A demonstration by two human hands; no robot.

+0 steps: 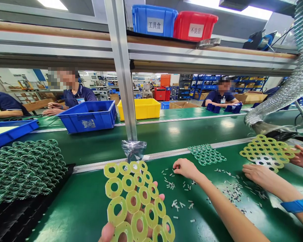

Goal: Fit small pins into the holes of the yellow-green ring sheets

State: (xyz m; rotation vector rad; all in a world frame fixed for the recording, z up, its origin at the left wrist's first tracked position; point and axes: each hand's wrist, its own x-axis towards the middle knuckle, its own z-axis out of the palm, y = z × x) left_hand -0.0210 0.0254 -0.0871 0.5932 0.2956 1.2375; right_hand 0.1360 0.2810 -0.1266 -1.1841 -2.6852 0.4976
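Note:
My left hand grips a yellow panel of joined rings from below, its thumb on the lower left edge and fingertips showing at the right edge. My right hand reaches down to the green table with thumb and fingers drawn together. Small white pin-like parts lie just under and beside those fingers. Whatever the fingertips pinch is too small to make out. More small parts are scattered right of my forearm.
A co-worker's hands work at a similar yellow panel. A green ring panel lies on the table; several stand in a black rack at left. Behind are a metal post, a blue bin and a ribbed duct.

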